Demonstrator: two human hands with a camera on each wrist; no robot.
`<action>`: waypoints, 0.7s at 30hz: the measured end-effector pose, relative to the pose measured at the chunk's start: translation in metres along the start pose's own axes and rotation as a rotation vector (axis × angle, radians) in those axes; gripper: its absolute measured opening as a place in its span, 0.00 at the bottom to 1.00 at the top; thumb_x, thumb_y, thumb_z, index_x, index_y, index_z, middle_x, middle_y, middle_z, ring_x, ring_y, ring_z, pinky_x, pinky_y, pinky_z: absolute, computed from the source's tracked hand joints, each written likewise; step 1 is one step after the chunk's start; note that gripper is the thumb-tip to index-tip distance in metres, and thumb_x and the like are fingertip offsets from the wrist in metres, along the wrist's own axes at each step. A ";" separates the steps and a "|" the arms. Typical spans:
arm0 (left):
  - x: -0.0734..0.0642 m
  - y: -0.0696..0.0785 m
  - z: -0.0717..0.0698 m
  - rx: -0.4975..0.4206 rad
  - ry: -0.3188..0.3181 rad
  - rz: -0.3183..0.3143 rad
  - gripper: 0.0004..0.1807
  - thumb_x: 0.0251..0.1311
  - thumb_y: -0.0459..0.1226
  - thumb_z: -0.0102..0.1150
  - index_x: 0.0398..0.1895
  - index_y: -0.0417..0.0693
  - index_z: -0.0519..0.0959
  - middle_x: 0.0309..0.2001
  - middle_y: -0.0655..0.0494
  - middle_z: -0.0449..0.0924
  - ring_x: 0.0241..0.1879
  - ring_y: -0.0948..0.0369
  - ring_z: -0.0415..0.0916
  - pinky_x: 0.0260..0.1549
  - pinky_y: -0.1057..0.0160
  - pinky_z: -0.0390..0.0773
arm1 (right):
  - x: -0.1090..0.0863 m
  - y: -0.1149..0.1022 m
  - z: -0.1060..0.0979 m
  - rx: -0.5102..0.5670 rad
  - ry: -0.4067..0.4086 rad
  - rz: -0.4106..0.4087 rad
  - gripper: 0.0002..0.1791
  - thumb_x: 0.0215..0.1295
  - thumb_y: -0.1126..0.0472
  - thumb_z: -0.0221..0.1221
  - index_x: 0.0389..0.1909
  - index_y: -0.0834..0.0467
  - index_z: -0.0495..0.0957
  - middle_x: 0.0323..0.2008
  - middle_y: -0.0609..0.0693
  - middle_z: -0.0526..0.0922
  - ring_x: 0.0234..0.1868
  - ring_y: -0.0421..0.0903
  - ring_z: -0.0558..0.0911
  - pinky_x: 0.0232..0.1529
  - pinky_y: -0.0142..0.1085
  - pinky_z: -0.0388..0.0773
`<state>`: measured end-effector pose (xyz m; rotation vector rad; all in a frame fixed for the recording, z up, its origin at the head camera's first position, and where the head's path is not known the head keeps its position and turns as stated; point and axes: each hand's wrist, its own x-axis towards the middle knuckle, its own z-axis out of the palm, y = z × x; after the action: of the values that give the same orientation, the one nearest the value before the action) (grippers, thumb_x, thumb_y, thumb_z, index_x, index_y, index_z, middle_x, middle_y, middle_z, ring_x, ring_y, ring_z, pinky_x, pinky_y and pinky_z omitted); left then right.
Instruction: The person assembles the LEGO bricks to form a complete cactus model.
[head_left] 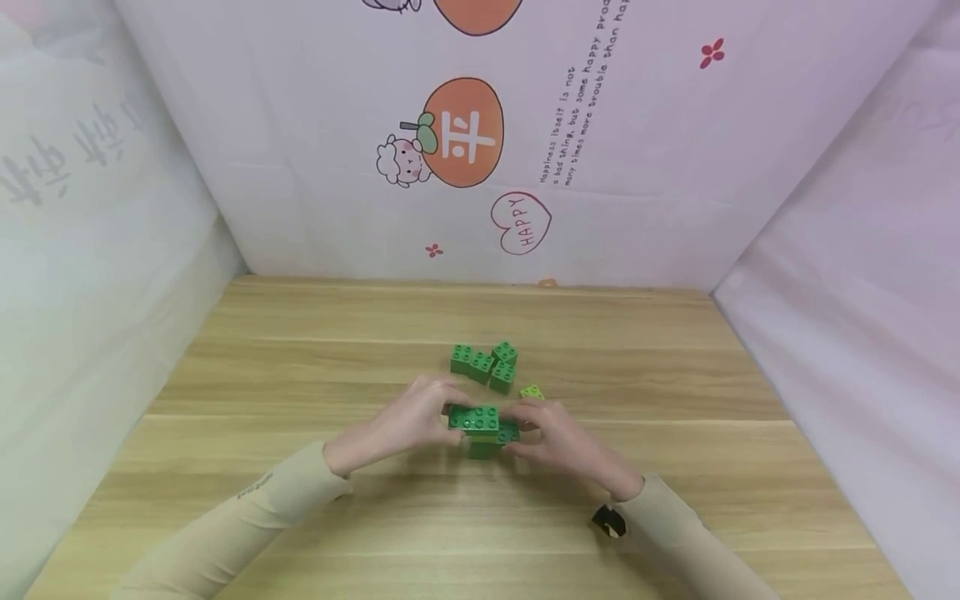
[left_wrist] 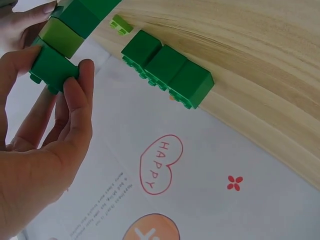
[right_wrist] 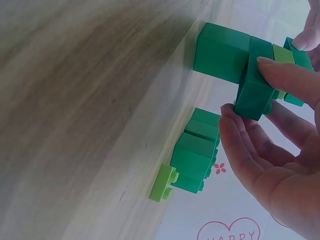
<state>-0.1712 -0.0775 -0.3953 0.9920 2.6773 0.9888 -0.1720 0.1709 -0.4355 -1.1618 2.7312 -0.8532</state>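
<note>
A stack of toy building bricks [head_left: 480, 419] stands on the table in front of me, between both hands. Its top is a green brick [left_wrist: 54, 67], which my left hand [head_left: 426, 414] grips by its left end. Under that lies a light green layer [left_wrist: 61, 38]. Lower down, a dark green brick [right_wrist: 256, 87] juts out to the right, and my right hand [head_left: 561, 436] holds it with the thumb on one side and fingers on the other. At the bottom is a taller green brick [right_wrist: 222, 52].
Several loose green bricks [head_left: 481, 365] sit in a cluster behind the stack. A small light green brick [head_left: 532, 392] lies just beyond my right hand. The wooden tabletop [head_left: 337, 321] is bordered by a printed white cloth [head_left: 622, 233] at the back and sides.
</note>
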 end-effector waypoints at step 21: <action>-0.001 -0.014 -0.011 -0.055 -0.032 0.023 0.22 0.57 0.42 0.70 0.53 0.42 0.81 0.49 0.48 0.86 0.46 0.57 0.84 0.49 0.63 0.86 | -0.002 -0.001 0.001 -0.006 0.007 0.018 0.21 0.55 0.64 0.69 0.52 0.62 0.81 0.45 0.54 0.86 0.43 0.46 0.85 0.45 0.37 0.88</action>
<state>-0.1814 -0.0926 -0.3956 1.0212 2.6047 1.0358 -0.1702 0.1712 -0.4360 -1.1356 2.7475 -0.8489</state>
